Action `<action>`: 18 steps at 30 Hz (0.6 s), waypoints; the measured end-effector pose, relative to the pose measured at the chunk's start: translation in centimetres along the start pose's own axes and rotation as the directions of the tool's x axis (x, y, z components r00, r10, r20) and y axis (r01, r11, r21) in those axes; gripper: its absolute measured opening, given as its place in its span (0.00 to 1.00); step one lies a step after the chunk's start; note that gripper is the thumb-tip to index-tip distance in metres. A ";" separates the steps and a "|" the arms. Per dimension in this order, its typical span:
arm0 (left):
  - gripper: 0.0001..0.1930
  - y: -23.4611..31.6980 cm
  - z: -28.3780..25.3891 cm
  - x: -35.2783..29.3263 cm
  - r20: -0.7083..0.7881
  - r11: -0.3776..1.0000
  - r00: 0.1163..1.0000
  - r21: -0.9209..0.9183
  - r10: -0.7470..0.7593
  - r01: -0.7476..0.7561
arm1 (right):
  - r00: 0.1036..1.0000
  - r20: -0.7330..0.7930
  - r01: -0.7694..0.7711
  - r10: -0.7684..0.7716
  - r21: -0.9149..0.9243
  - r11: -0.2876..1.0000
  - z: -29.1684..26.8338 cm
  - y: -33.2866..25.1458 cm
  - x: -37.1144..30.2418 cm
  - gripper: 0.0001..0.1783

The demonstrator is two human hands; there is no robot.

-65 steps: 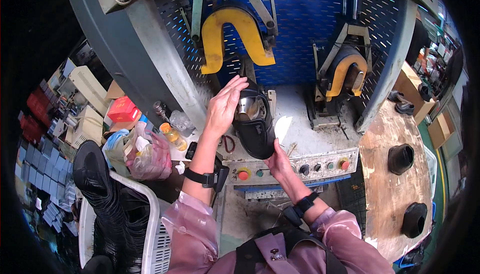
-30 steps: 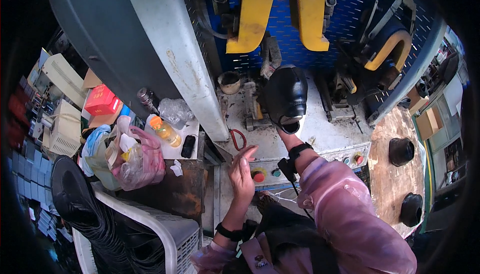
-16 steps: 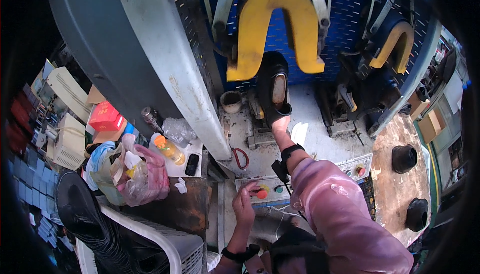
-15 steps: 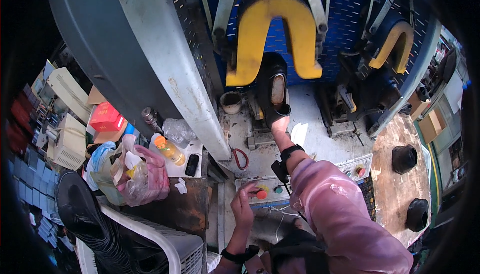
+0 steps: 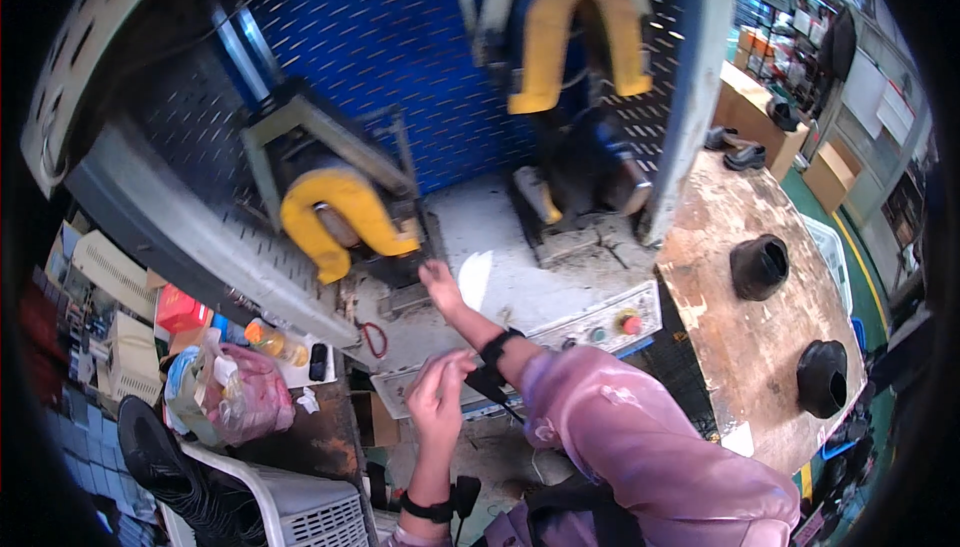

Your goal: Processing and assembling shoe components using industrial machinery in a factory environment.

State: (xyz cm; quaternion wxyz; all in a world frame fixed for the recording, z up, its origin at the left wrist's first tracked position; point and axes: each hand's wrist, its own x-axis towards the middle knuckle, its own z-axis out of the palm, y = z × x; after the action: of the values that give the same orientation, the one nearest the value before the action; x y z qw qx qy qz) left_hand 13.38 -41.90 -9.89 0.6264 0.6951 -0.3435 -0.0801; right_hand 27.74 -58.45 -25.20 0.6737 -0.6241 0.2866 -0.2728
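**Both hands empty at the press bench; right hand below the left-station yellow clamp**

The right hand (image 5: 438, 282) reaches forward across the grey machine bed (image 5: 520, 282) at about 11 o'clock from the person's body. Its fingers are loosely spread and hold nothing. The fingertips lie just below the near yellow U-shaped clamp (image 5: 335, 217), which sits at 10 o'clock from the hand in a grey metal frame. Whether the fingertips touch the fixture under the clamp cannot be told.

The left hand (image 5: 435, 397) hangs lower, at 6 o'clock from the right hand, in front of the grey control panel (image 5: 580, 322). Its fingers are bent and slightly parted, and it grips nothing. Contact with the panel edge cannot be confirmed. A red push-button (image 5: 630, 324) sits on the panel's far right end, well apart from both hands.

A second yellow U-shaped clamp (image 5: 580, 32) hangs at 1 o'clock from the right hand, against the blue perforated back panel (image 5: 400, 57).

To the right, at 3 o'clock, a worn wooden table (image 5: 750, 347) carries two black shoe uppers (image 5: 760, 267), standing apart from each other. At 8 o'clock from the left hand a pink plastic bag (image 5: 240, 397) lies beside an orange-capped bottle (image 5: 270, 342). A white plastic crate (image 5: 300, 512) with black shoe parts (image 5: 170, 467) sits at 7 o'clock. Both wrists carry black bands.
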 end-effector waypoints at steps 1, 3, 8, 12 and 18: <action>0.09 -0.4 1.8 0.8 0.027 0.992 0.993 0.049 0.118 -0.119 | 0.989 0.117 -0.105 0.088 0.144 0.984 -2.0 0.3 -2.9 0.26; 0.08 1.5 7.0 2.8 0.103 0.949 0.947 0.053 0.303 -0.309 | 0.777 0.550 0.196 -0.307 0.252 0.948 -10.5 3.5 -6.5 0.22; 0.20 5.5 18.0 8.9 0.078 0.860 0.899 0.269 0.430 -0.434 | 0.869 0.321 -0.462 0.375 0.259 0.848 -28.7 0.1 -17.0 0.15; 0.17 5.8 19.8 11.4 0.082 0.523 0.740 0.656 0.668 -0.545 | 0.932 0.145 -0.362 0.332 0.314 0.878 -37.7 -2.1 -19.7 0.12; 0.09 5.4 19.8 7.9 0.129 0.444 0.688 0.676 0.715 -0.588 | 0.990 -0.041 -0.100 0.136 0.479 0.872 -44.3 -7.0 -21.8 0.11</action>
State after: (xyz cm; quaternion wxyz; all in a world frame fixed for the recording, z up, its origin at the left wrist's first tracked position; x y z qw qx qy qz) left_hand 6.56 -62.48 -6.32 0.3403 0.6876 -0.5320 0.3584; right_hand -19.43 -73.48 -19.72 0.8107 -0.4104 0.2730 -0.3159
